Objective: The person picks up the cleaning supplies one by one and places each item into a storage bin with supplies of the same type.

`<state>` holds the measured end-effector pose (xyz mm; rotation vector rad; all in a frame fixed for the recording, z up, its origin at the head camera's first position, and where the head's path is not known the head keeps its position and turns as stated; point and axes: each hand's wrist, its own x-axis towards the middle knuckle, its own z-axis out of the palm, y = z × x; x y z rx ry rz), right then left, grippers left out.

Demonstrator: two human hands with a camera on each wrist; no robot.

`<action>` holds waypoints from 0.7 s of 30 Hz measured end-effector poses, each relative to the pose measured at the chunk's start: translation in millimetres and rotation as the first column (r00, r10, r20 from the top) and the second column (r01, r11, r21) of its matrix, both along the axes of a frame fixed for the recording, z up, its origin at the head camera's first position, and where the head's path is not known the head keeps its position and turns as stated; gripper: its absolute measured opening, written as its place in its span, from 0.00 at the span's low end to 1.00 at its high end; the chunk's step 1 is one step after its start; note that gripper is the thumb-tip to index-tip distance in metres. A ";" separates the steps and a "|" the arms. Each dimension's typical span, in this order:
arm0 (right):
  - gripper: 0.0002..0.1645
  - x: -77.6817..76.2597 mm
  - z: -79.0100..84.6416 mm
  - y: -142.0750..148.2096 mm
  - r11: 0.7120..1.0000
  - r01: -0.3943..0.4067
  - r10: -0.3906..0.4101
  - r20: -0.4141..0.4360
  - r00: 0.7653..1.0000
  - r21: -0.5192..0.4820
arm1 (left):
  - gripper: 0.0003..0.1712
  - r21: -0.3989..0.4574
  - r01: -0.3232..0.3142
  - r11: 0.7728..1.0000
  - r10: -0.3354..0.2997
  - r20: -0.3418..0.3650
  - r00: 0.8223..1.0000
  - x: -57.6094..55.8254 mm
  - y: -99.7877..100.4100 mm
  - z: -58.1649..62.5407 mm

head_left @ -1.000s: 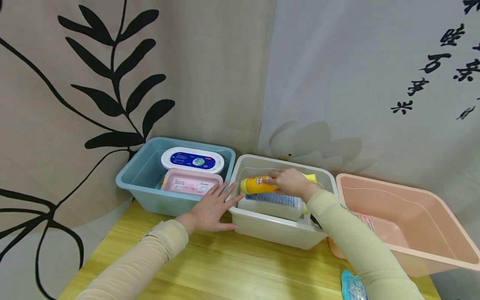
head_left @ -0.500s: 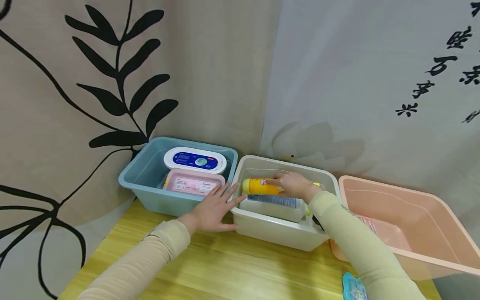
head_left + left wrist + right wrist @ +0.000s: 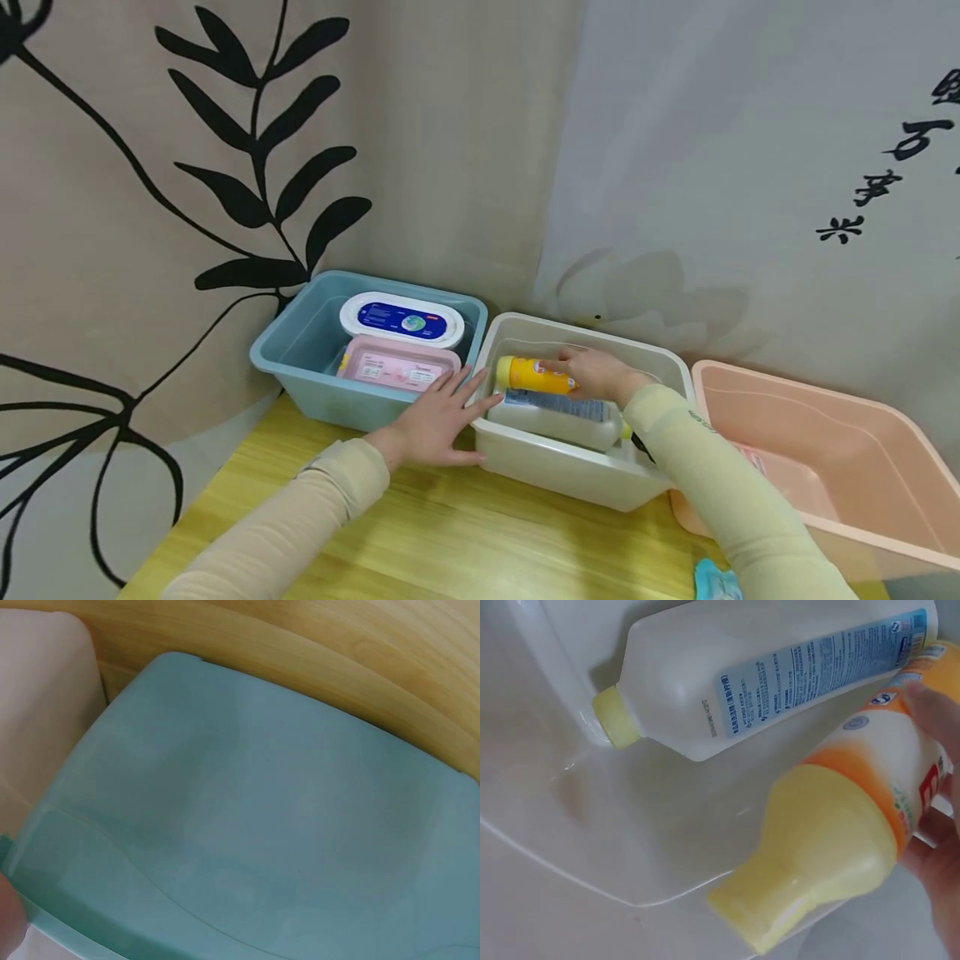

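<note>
Head: inside the white tub [image 3: 570, 479], the right hand [image 3: 597, 375], fingers clamped on 1 orange bottle [image 3: 536, 377], hides its far end; the left hand [image 3: 437, 421], fingers apart, lies at the tub's left edge. Left wrist: mostly blue tub [image 3: 262, 810], 1 fingertip [image 3: 9, 919] cut off. Right wrist: open room separates the yellow cap [image 3: 821, 844] from a white bottle [image 3: 679, 682].

The orange bottle [image 3: 536, 377] has room beside its cap [image 3: 825, 836], the white bottle [image 3: 769, 675] blocking alongside
</note>
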<state>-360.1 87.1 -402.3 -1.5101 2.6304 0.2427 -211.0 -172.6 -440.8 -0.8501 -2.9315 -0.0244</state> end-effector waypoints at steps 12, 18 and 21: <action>0.41 -11.6 -16.4 0.0 1.000 0.014 -0.012 0.046 0.999 -0.026 | 0.49 -0.050 -0.006 0.999 0.005 -0.004 1.000 1.1 1.1 0.3; 0.42 -15.0 -21.2 -1.2 0.999 -0.004 0.004 0.006 1.000 -0.034 | 0.50 -0.064 -0.004 0.998 0.002 -0.021 1.000 0.3 0.1 -0.8; 0.42 -16.3 -23.2 -2.0 0.999 -0.011 0.011 0.000 1.000 -0.041 | 0.50 -0.059 -0.009 0.998 0.008 -0.017 1.000 0.0 -0.3 -1.0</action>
